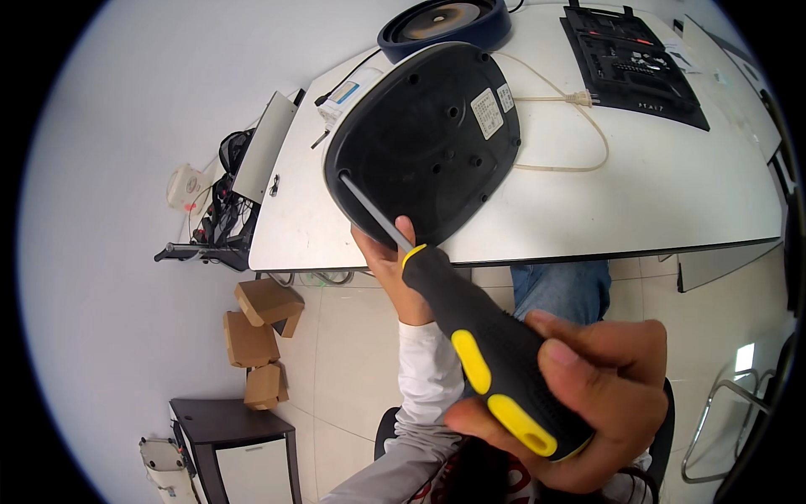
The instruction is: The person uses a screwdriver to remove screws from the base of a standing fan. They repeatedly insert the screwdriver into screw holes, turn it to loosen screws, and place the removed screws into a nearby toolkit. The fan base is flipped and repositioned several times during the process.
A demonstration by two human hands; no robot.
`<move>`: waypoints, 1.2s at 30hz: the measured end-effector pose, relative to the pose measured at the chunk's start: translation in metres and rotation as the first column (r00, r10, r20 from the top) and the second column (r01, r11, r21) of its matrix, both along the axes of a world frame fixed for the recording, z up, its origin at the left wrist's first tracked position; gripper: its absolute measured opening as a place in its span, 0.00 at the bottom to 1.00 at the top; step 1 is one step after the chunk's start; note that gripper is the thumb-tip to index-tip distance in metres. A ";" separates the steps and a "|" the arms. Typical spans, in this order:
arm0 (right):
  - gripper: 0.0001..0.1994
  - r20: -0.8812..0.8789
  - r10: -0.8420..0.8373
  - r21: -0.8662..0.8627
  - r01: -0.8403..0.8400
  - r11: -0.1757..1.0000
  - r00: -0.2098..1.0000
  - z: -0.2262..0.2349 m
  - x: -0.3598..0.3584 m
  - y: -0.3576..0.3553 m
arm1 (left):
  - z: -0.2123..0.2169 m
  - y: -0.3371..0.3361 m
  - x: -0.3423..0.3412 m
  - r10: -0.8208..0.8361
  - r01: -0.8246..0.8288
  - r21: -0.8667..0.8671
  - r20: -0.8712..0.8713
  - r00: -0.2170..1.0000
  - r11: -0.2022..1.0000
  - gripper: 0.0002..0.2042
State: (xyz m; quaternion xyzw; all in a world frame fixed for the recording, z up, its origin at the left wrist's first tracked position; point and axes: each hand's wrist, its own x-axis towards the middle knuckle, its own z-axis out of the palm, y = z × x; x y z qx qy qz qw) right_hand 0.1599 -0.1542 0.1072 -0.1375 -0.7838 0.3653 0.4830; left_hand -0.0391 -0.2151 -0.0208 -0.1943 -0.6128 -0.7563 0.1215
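Note:
A white-rimmed appliance base (395, 126) is tipped up at the table's near edge, its black underside with several screw holes and white labels facing me. My left hand (386, 265) grips its lower edge, thumb on the underside and the other fingers partly hidden behind. In my right hand (613, 386) is a screwdriver (483, 336) with a thick black and yellow handle, fingers wrapped round it. Its shaft slants up to the left, and the tip meets a hole near the base's left edge; whether it sits on a screw cannot be seen.
Behind the base lies a round dark blue part (491, 38) with a metal disc. An open black tool case (634, 71) lies at the far right. A pale cord with a plug (579, 98) loops across the white table (672, 185). Cardboard boxes (252, 336) stand on the floor at left.

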 end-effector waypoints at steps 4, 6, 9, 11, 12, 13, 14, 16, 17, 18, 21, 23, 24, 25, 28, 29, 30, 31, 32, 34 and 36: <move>0.36 0.028 0.147 0.046 -0.148 0.988 0.989 -0.012 0.004 0.016 | 0.010 0.007 0.011 0.025 -0.020 -0.034 0.153 0.988 0.999 0.27; 0.33 -0.015 0.121 0.065 -0.120 0.991 0.992 -0.014 0.002 0.013 | 0.001 -0.002 0.006 0.013 -0.013 -0.001 0.169 0.986 1.000 0.27; 0.28 0.052 0.151 0.174 -0.157 0.972 0.987 -0.010 0.003 0.017 | -0.013 -0.009 -0.002 -0.036 0.026 0.081 0.120 0.992 0.996 0.28; 0.27 0.051 0.130 0.294 -0.139 0.945 0.990 -0.009 0.000 0.022 | -0.002 -0.008 0.000 -0.084 0.077 0.072 0.103 0.991 0.994 0.28; 0.26 0.049 0.122 0.352 -0.131 0.927 0.991 -0.009 -0.002 0.025 | -0.004 -0.009 -0.001 -0.093 0.084 0.089 0.102 0.990 0.993 0.28; 0.26 0.059 0.121 0.359 -0.134 0.924 0.991 -0.008 -0.002 0.027 | -0.009 -0.010 -0.003 -0.100 0.089 0.106 0.102 0.990 0.990 0.29; 0.24 -0.001 0.161 0.377 -0.149 0.914 0.987 -0.008 -0.003 0.031 | -0.009 -0.006 -0.004 -0.120 0.107 0.126 0.097 0.988 0.986 0.29; 0.20 -0.067 0.232 0.417 -0.184 0.890 0.970 -0.006 -0.006 0.036 | -0.010 0.001 -0.006 -0.065 0.063 0.111 0.020 0.998 0.992 0.29; 0.18 -0.072 0.278 0.429 -0.222 0.876 0.958 -0.008 -0.009 0.035 | -0.011 -0.001 -0.007 -0.021 0.023 0.098 -0.015 1.000 0.995 0.29; 0.17 -0.027 0.312 0.437 -0.269 0.858 0.950 -0.004 -0.007 0.031 | -0.008 -0.007 -0.008 0.003 -0.003 0.032 -0.007 1.000 0.999 0.29; 0.14 0.018 0.291 0.394 -0.274 0.877 0.957 -0.002 -0.008 0.035 | -0.004 -0.006 -0.005 -0.075 0.071 0.071 0.057 0.996 0.995 0.27; 0.16 0.021 0.298 0.373 -0.284 0.883 0.954 -0.007 -0.010 0.043 | -0.009 -0.011 -0.006 -0.098 0.093 0.061 0.089 0.991 0.994 0.25; 0.16 0.021 0.308 0.362 -0.294 0.885 0.951 -0.010 -0.012 0.047 | -0.008 -0.011 -0.006 -0.063 0.059 0.047 0.078 0.995 0.997 0.25; 0.16 0.034 0.297 0.314 -0.292 0.904 0.954 -0.008 -0.010 0.044 | -0.006 -0.010 -0.005 -0.028 0.026 0.035 0.067 0.997 0.999 0.26; 0.18 0.083 0.246 0.160 -0.257 0.953 0.966 0.004 0.000 0.030 | -0.007 -0.009 -0.005 -0.052 0.048 0.051 0.090 0.995 0.998 0.26; 0.19 0.099 0.237 0.108 -0.247 0.963 0.966 0.006 0.002 0.026 | -0.010 -0.010 -0.006 -0.077 0.069 0.081 0.098 0.992 0.994 0.26; 0.19 0.108 0.214 0.121 -0.227 0.966 0.971 0.005 0.001 0.025 | -0.011 -0.009 -0.006 -0.080 0.068 0.102 0.111 0.991 0.992 0.26; 0.19 0.116 0.191 0.133 -0.206 0.970 0.975 0.003 0.001 0.024 | -0.012 -0.008 -0.006 -0.083 0.068 0.122 0.124 0.989 0.990 0.26; 0.19 0.125 0.165 0.146 -0.183 0.972 0.978 0.002 0.000 0.024 | -0.012 -0.008 -0.006 -0.069 0.060 0.087 0.104 0.992 0.994 0.26; 0.18 -0.028 0.158 0.367 -0.136 0.920 0.987 -0.004 -0.014 0.028 | -0.011 -0.008 -0.008 -0.045 0.044 0.016 0.064 0.997 0.999 0.27; 0.17 -0.261 0.291 0.653 -0.053 0.755 0.920 -0.019 -0.036 0.046 | -0.005 -0.008 -0.004 -0.024 0.023 0.054 0.028 0.999 0.998 0.29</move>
